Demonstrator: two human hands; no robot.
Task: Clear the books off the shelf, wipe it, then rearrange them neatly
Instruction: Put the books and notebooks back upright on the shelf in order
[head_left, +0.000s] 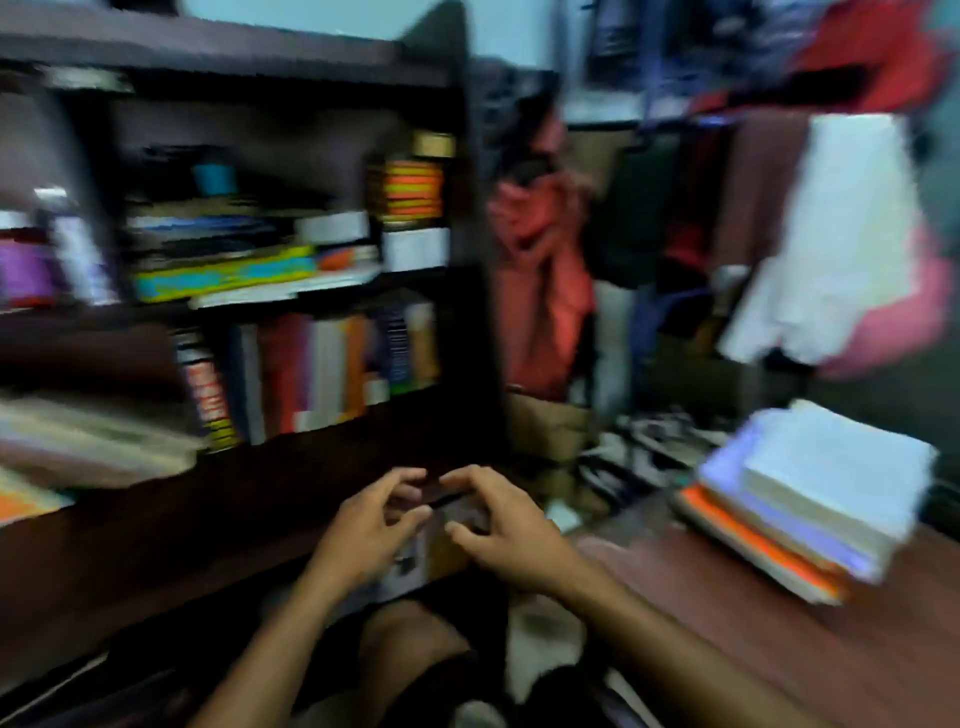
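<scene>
Both hands, left (371, 525) and right (498, 525), meet low before the shelf (311, 467), fingers curled round something small and dark; blur hides what. Books (322, 374) are upright on it, while a stack (810, 499) sits on the table (727, 623), likely cleared for wiping.

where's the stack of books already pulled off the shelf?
In the head view the stack of books lies at the right, on the reddish-brown surface, right of both hands and apart from the bookshelf, below the hanging white cloth.
</scene>
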